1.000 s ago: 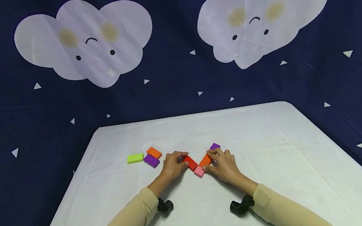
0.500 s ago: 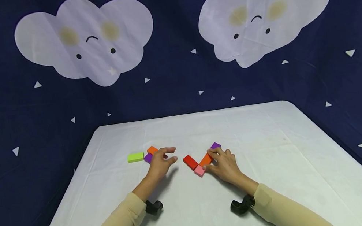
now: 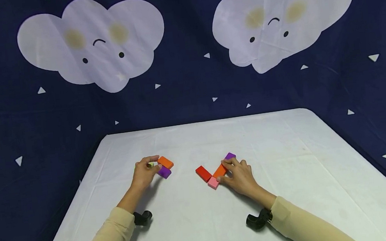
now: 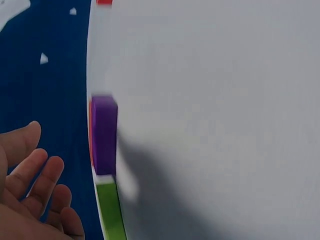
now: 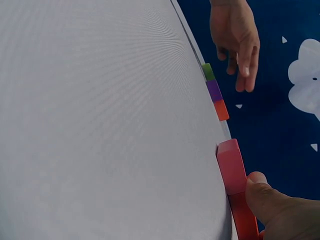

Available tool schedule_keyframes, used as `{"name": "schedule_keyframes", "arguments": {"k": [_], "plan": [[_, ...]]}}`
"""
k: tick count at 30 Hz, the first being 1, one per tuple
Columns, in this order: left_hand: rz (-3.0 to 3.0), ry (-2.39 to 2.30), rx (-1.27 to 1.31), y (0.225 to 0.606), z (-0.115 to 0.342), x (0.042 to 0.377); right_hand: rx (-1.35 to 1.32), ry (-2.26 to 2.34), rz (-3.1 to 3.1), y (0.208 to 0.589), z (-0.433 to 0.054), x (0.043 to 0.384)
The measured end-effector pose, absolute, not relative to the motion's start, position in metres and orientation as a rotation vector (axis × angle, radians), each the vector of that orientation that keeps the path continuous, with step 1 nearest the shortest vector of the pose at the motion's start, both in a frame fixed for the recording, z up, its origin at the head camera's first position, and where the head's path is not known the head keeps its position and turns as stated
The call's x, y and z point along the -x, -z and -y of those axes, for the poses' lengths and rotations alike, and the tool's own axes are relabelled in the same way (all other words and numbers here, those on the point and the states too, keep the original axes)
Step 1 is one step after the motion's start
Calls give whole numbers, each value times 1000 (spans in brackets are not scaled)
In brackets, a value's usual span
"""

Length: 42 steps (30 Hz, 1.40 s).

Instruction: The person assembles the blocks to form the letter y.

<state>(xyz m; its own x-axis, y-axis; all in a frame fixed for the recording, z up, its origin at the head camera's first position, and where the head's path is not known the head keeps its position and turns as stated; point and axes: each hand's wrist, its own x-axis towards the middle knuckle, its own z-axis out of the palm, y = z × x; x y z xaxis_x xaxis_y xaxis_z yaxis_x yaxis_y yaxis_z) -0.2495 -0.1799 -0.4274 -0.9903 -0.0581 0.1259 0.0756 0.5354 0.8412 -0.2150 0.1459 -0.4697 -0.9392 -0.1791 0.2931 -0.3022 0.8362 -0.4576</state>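
My left hand (image 3: 143, 174) hovers over the lime-green block (image 3: 151, 165), mostly covering it in the head view. Its fingers are loosely bent and apart, and the left wrist view has them above the table with nothing between them. Beside that hand lie a purple block (image 3: 164, 172) and an orange block (image 3: 165, 162), side by side. My right hand (image 3: 240, 175) pinches a second orange block (image 3: 219, 171) between thumb and fingers. A pink block (image 3: 213, 183) sits at its near end, a red block (image 3: 203, 173) slants off to the left, and another purple block (image 3: 230, 156) pokes out beyond the fingertips.
White cloth covers the table (image 3: 203, 221), whose far edge meets a dark blue backdrop (image 3: 190, 97) printed with clouds. Black wrist cameras (image 3: 258, 219) ride on both forearms, low over the cloth.
My left hand has let go of the red block and moved left, past the loose orange and purple blocks, to the lime-green one. The right hand stays in place.
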Motion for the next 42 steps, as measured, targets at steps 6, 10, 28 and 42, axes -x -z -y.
{"name": "schedule_keyframes", "arguments": {"k": [6,10,28,42], "plan": [[2672,1448,-70,430,204,256,-374,-744,2774,470,-146,216],[2703,1410,-51,433,217,260,-379,-740,2769,471,-146,216],[2867,1366,-43,446,248,274,-379,-747,2747,472,-145,216],[2907,1354,-27,448,250,276,-366,-763,2771,469,-146,216]]}}
